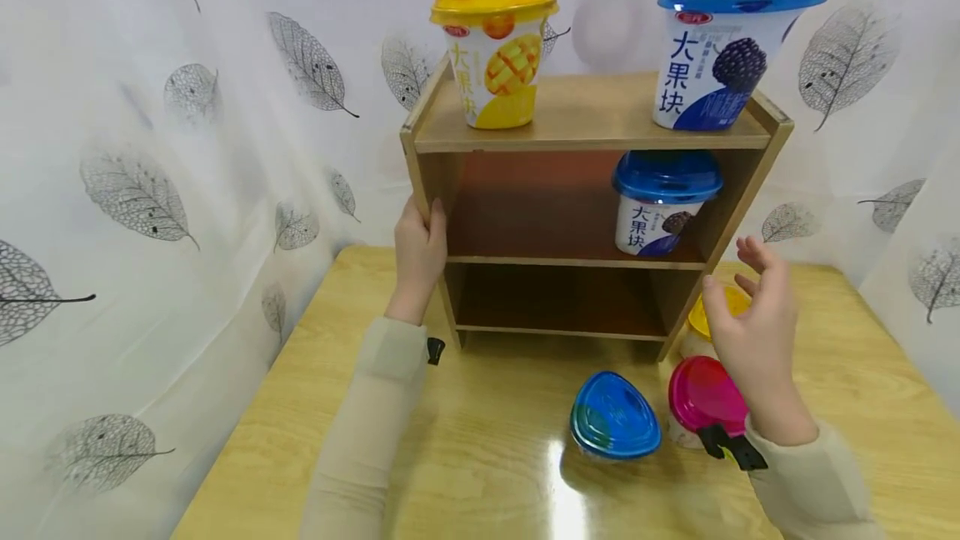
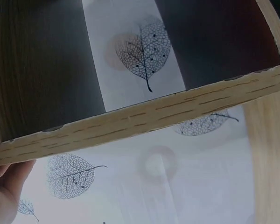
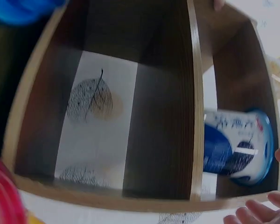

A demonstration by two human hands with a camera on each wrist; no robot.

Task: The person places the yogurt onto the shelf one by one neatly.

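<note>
My left hand [image 1: 422, 244] grips the left side panel of a small wooden shelf [image 1: 577, 261]. Beside the shelf's right side, my right hand [image 1: 761, 332] is held up with its fingers apart and slightly bent, holding nothing. On the middle level, at the right, stands a blue-lidded yogurt cup [image 1: 648, 227], also seen in the right wrist view [image 3: 238, 147]. The shelf top bears a yellow-lidded yogurt cup [image 1: 491, 48] at left and a larger-looking blue-lidded yogurt cup [image 1: 708, 65] at right. The bottom level holds no cup.
On the wooden table [image 1: 300, 440], a blue-lidded cup [image 1: 615, 417] stands before the shelf. A pink-lidded cup [image 1: 701, 394] and a yellow-lidded cup [image 1: 723, 307] stand at right, partly behind my right hand. A leaf-patterned curtain [image 1: 225, 190] hangs around the table.
</note>
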